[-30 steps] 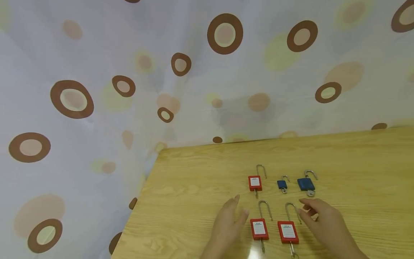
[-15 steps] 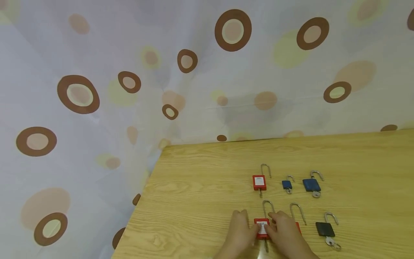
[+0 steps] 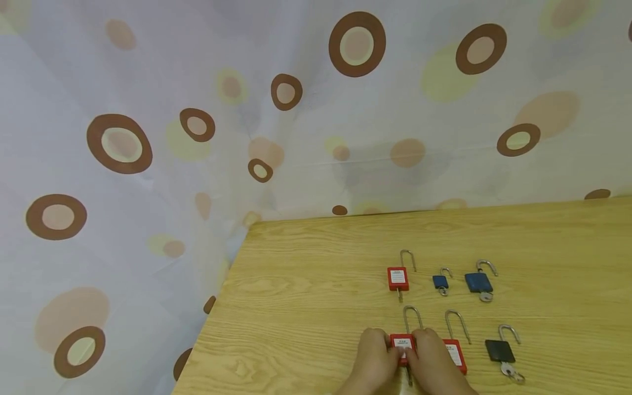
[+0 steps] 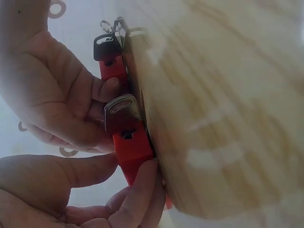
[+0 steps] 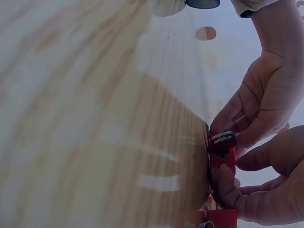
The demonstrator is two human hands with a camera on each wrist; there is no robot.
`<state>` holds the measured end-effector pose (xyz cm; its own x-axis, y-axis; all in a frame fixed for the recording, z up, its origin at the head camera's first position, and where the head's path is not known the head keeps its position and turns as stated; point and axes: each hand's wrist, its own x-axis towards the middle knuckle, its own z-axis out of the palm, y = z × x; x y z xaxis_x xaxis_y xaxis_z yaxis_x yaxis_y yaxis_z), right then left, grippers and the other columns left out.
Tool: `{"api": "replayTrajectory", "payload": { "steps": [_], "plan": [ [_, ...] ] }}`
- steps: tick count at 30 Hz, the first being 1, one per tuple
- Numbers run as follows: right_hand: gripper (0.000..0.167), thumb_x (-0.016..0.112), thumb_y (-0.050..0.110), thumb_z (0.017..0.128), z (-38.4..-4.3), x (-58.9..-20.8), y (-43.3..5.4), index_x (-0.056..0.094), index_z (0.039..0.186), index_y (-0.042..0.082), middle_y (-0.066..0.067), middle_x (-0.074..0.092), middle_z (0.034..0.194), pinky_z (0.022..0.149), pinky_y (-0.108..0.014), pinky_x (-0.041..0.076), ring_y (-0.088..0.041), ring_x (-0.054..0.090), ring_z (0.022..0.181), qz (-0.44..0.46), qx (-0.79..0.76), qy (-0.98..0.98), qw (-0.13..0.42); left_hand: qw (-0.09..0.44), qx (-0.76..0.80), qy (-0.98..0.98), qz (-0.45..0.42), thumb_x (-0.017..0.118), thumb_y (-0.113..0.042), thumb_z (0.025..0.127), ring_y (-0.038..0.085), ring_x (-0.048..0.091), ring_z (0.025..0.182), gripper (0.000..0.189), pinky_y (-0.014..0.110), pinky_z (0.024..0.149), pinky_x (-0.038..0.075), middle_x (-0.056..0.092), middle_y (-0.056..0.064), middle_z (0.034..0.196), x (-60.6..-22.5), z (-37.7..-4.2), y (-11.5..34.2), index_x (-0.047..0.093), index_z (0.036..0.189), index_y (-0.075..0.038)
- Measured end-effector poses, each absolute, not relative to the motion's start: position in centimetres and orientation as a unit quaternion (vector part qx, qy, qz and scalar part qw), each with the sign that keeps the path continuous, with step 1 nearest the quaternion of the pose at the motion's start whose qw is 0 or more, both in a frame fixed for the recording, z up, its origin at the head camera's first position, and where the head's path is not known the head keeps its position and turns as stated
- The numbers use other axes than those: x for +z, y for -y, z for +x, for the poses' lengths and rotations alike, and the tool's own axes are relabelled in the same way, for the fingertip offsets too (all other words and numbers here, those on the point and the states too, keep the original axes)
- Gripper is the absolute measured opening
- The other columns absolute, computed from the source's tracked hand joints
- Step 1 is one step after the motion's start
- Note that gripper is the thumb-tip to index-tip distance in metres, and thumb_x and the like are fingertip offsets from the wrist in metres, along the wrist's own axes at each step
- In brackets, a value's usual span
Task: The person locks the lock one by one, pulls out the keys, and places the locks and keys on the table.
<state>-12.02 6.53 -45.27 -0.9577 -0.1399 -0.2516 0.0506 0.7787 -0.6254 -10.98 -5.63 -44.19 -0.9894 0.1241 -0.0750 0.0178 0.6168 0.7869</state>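
Note:
Both hands are at a red padlock (image 3: 403,343) with a white label, its long shackle standing open at the top and a key in its bottom. My left hand (image 3: 371,355) pinches its left side, thumb on the front face; in the left wrist view its fingertips (image 4: 147,175) reach the padlock's edge by the table. From the other side my right hand (image 3: 434,362) grips the same padlock, and in the right wrist view the key (image 5: 223,138) juts out between the two hands. Right beside my right hand lies another red padlock (image 3: 455,354), partly covered by it.
On the wooden table (image 3: 296,307) lie more open padlocks with keys: a red one (image 3: 398,278), a small blue one (image 3: 440,282), a larger blue one (image 3: 478,282) and a black one (image 3: 500,350). A dotted curtain (image 3: 296,126) hangs behind and at the left.
Both hands came in from either side of the front red padlock and now hold it. The right hand moved left, uncovering the black padlock. The head view shifted slightly.

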Motion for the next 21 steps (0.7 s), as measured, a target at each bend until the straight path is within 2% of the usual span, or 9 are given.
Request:
{"api": "replayTrajectory", "payload": {
  "steps": [5, 9, 15, 21],
  "plan": [
    [0.030, 0.064, 0.010, 0.085, -11.6, -45.3, -6.5, 0.051, 0.099, -0.013, -0.018, 0.054, 0.090, 0.078, -0.045, 0.049, -0.027, 0.055, 0.086, -0.012, -0.366, -0.920, 0.143, 0.048, 0.405, -0.912, 0.038, 0.066, -0.007, 0.083, 0.007, 0.044, 0.059, 0.021, 0.017, 0.050, 0.038, 0.048, 0.000, 0.066, -44.1, -10.9, 5.3, 0.057, 0.065, 0.000],
    [0.032, 0.061, 0.010, 0.087, -11.1, -45.3, -6.3, 0.046, 0.105, -0.012, -0.012, 0.053, 0.083, 0.065, -0.035, 0.046, -0.020, 0.051, 0.074, 0.023, -0.415, -0.898, 0.145, 0.043, 0.401, -0.914, 0.041, 0.064, -0.008, 0.085, 0.007, 0.046, 0.058, 0.021, 0.017, 0.049, 0.038, 0.050, 0.001, 0.064, -43.9, -10.8, 5.2, 0.053, 0.068, -0.002],
    [0.033, 0.055, 0.007, 0.089, -10.5, -45.1, -6.7, 0.042, 0.114, -0.011, -0.014, 0.057, 0.089, 0.062, -0.029, 0.047, -0.017, 0.055, 0.075, 0.073, -0.533, -0.834, 0.124, 0.042, 0.484, -0.872, 0.055, 0.063, -0.010, 0.086, -0.001, 0.047, 0.061, 0.013, 0.015, 0.051, 0.041, 0.058, 0.002, 0.070, -43.9, -10.4, 5.9, 0.056, 0.079, 0.000],
    [0.034, 0.050, 0.007, 0.093, -10.3, -44.1, -7.4, 0.041, 0.120, -0.011, -0.008, 0.056, 0.087, 0.053, -0.024, 0.044, -0.015, 0.049, 0.067, 0.121, -0.627, -0.755, 0.151, 0.063, 0.597, -0.800, 0.019, 0.067, -0.012, 0.083, -0.001, 0.052, 0.064, 0.019, 0.015, 0.055, 0.046, 0.061, 0.003, 0.075, -43.9, -10.2, 6.6, 0.060, 0.089, 0.006]
  ]
}}
